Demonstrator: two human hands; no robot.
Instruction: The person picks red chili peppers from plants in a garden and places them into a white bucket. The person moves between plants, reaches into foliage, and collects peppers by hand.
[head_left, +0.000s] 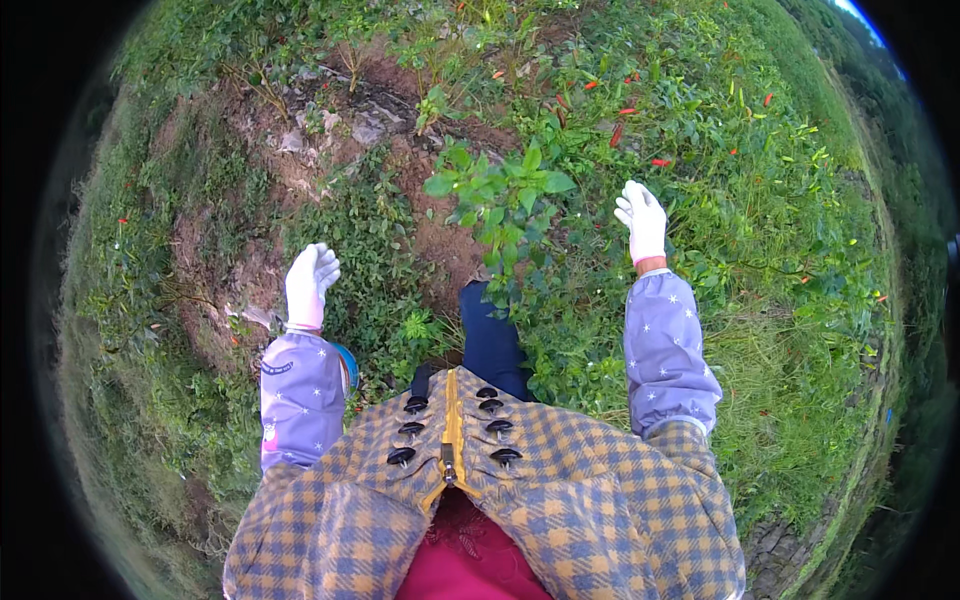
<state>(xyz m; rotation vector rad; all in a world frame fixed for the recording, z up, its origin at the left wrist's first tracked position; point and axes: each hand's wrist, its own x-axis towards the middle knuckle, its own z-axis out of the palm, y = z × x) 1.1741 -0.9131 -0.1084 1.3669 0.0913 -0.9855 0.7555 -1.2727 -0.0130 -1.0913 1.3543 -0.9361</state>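
My left hand (310, 285), in a white glove with a pink cuff edge, is held out over low green weeds. Its fingers are loosely bent and nothing shows in them. Farther forward, my right hand (643, 220) wears a matching glove, also with nothing visible in it. Just beyond its fingertips is a red chilli pepper (661, 163), and another red chilli (616, 135) hangs among the leaves. Between my hands rises a leafy green plant (510, 187). A round blue-rimmed container (348, 367) is partly hidden behind my left sleeve.
Chilli plants (690, 105) with red and pale green fruit cover the right. Bare brown soil (442, 232) and torn plastic sheeting (367, 127) lie ahead. My leg in dark blue trousers (491, 337) stands by the plant. Dry grass (757, 352) spreads at right.
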